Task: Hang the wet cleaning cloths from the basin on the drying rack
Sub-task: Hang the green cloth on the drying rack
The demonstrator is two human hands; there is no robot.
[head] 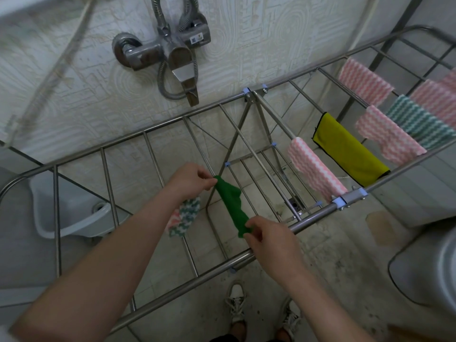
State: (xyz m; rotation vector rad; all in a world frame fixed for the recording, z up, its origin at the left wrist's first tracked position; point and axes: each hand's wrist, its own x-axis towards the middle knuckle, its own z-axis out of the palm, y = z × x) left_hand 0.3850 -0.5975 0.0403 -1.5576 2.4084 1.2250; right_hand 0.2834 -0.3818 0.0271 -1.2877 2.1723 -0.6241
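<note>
Green cloth (230,201) held stretched above the drying rack (172,290), over the bare rungs left of the hinge; not yet laid on any rung. Left grip (191,180): fingertips pinch the cloth's far end; a bundle of wavy-patterned cloths (185,218) hangs beneath this hand, and I cannot tell which fingers carry it. Right grip (267,234): thumb and fingers pinch the near end, just above the front rail. Long axis: diagonal, from far left at the left grip to near right at the right grip; it runs roughly along the rungs rather than across them; the cloth is bunched into a narrow strip, not spread. Risks, as I judge them: laid down on this heading it would have little overhang and might slide through a gap to the floor tiles (320,255); left bunched, it would dry poorly; loosening the left pinch to spread it might release the bundle. Hung already, to the right: pink wavy cloth (315,166); yellow cloth (350,154).
</note>
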